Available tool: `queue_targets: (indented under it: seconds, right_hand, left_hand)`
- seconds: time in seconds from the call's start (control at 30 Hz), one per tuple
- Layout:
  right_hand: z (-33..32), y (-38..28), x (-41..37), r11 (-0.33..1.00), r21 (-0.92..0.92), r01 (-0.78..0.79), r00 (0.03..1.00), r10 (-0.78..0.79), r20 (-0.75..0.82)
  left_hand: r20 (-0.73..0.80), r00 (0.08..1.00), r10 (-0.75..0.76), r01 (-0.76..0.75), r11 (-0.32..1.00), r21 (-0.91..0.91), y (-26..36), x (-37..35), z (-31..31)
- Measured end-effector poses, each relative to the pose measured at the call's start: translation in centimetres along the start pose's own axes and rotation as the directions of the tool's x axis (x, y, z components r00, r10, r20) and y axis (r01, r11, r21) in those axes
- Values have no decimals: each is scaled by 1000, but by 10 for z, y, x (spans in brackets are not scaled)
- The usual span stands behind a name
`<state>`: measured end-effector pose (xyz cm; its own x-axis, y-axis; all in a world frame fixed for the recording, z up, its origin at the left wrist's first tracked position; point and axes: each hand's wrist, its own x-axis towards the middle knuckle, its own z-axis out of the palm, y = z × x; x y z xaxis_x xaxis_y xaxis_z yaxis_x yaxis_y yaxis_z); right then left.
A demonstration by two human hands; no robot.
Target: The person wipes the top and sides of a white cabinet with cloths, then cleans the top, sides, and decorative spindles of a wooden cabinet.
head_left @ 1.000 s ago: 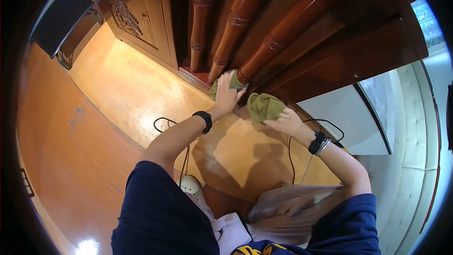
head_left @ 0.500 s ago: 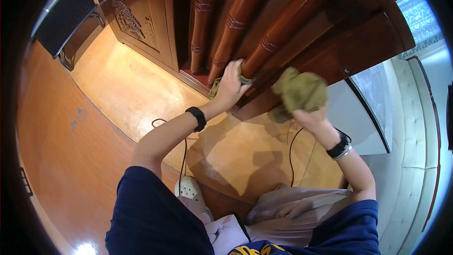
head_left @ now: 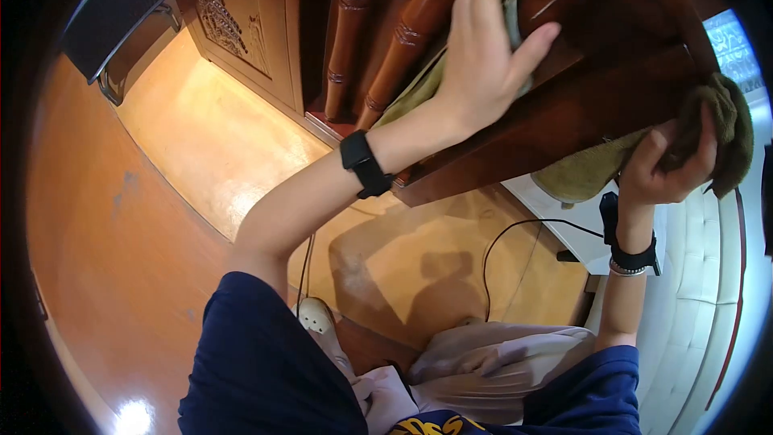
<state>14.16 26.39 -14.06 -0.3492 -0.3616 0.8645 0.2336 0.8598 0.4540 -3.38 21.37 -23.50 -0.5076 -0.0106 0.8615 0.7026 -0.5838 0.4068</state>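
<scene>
My left hand [head_left: 483,64] is curled over a carved, bamboo-shaped wooden post, its thumb held out to the side. Under it a green cloth [head_left: 420,90] lies along the post, partly hidden by the hand and wrist. My right hand [head_left: 667,163] grips a bunched olive cloth [head_left: 729,141] off to the right. Part of that cloth hangs to the left, by the lower edge of the dark red-brown wooden furniture [head_left: 483,165]. Another bamboo-shaped post [head_left: 350,16] stands to the left of my left hand.
A carved wooden cabinet door [head_left: 241,24] is at the upper left, with a black chair [head_left: 121,12] beyond it. On the right runs a white tufted seat [head_left: 700,274]. A black cable [head_left: 503,234] crosses the tan floor [head_left: 386,266] near my feet.
My left hand has slid up and to the right along the post with its cloth. My right hand has moved right with the olive cloth, which now partly hangs loose.
</scene>
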Motion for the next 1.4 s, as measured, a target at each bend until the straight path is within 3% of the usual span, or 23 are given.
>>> queue_targets:
  seconds: [0.03, 0.07, 0.17, 0.23, 0.27, 0.4, 0.53, 0.73, 0.8, 0.87, 0.93, 0.97, 1.03, 1.07, 1.13, 1.2, 1.27, 1.3, 1.37, 1.4]
  right_hand:
    - [2, -1, -2, 1000, 3, -6, 1000, 6, 3]
    - [2, -1, -5, 999, -36, 4, 1000, -4, 13]
    - [6, -5, -5, 1000, -28, -13, 1000, 13, -9]
    - [8, -3, -7, 999, 28, -35, 997, 37, -73]
    - [8, -1, -9, 999, 29, -30, 997, 31, -67]
    - [11, -3, -22, 996, 58, -61, 991, 67, -118]
    - [3, 1, -37, 995, -39, -88, 989, 83, -123]
    - [11, -4, -47, 993, 70, -97, 985, 106, -138]
    - [15, -12, -43, 985, 99, -139, 978, 152, -140]
    - [20, -15, -34, 992, 122, -30, 990, 46, -136]
    - [20, -12, -41, 984, 162, -70, 990, 89, -111]
    - [17, -12, -39, 989, 139, -50, 996, 59, -62]
    - [12, -10, -41, 990, 136, -39, 999, 40, -8]
    - [8, -11, -36, 993, 118, -3, 1000, 0, 26]
    - [7, -12, -40, 993, 117, -26, 998, 19, 53]
    - [5, -14, -42, 992, 128, -14, 997, 4, 81]
    - [3, -12, -46, 990, 139, -5, 995, -9, 104]
    - [1, -10, -49, 988, 151, 21, 992, -39, 121]
    - [-2, -8, -52, 984, 152, 88, 974, -117, 192]
    - [-2, -9, -52, 985, 150, 89, 976, -116, 182]
  left_hand:
    - [28, 994, -110, 110, 994, 1, 17, 14, -1]
    - [-44, 997, -63, 63, 998, 8, 18, 19, 5]
    - [-14, 999, -30, 30, 999, -26, 6, 1, 5]
    - [76, 992, 101, -110, 987, 118, -1, -16, -2]
    - [70, 993, 97, -104, 988, 117, -7, -27, -7]
    - [243, 959, -145, 104, 979, 173, -32, -92, -39]
    - [348, 918, -192, 121, 969, 216, -62, -151, -72]
    - [406, 874, -268, 127, 931, 341, -65, -192, -89]
    - [496, 709, -501, 261, 841, 475, -68, -209, -102]
    - [532, 669, -519, 227, 824, 519, -72, -215, -114]
    - [612, 702, -364, 32, 874, 484, -76, -215, -122]
    - [611, 708, -355, 23, 876, 482, -77, -211, -127]
    - [742, 589, -319, -68, 896, 439, -75, -204, -139]
    - [746, 588, -311, -75, 898, 433, -72, -201, -144]
    - [844, 474, -251, -322, 842, 432, -66, -199, -155]
    - [858, 442, -261, -376, 814, 442, -62, -199, -164]
    - [922, 335, -194, -614, 697, 370, -61, -194, -173]
    - [924, 332, -190, -621, 693, 366, -65, -192, -179]
    - [974, 181, -138, -463, 862, 208, -73, -181, -186]
    - [974, 180, -138, -472, 857, 209, -74, -179, -189]
